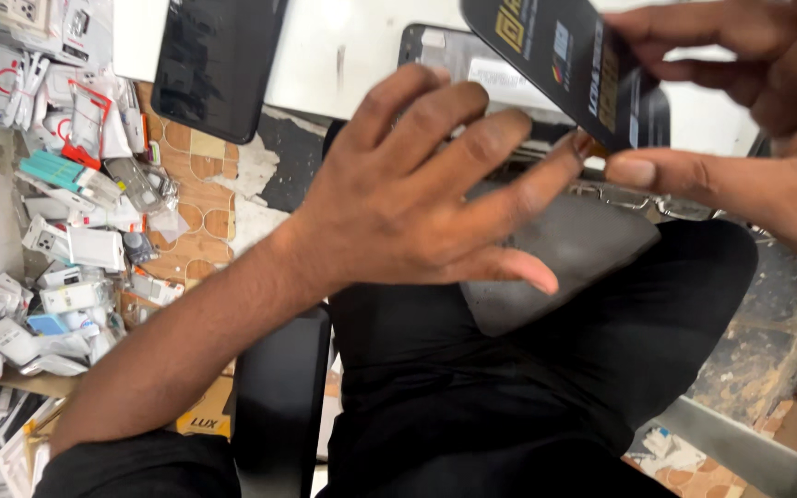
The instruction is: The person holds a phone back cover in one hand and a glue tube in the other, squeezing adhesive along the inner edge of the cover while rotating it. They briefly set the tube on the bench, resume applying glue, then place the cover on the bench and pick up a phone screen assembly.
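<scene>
Fingertips of the left hand (417, 198) are pressing flat on a grey slab (565, 254), seemingly a phone back or case, which is lying on the person's lap across black trousers (472, 387). The fingers are spreading apart, the index tip reaching toward the lower edge of a dark printed card (565, 60). The right hand (749, 120) is pinching that card by its right end, thumb below and fingers above, clamped on it and tilting it over the slab.

Judgement: the work looks like fitting or peeling a thin sheet over the slab. It would go better with the left palm holding the slab steady on the thigh and the card kept by its edges only, so no prints get on the face.

Left wrist is bending down, forearm crossing in from the lower left. Right forearm is coming in from the upper right.

Nearby: a dark phone (214, 65) on a white surface, and a heap of small packets (66, 184) on the floor at left.
</scene>
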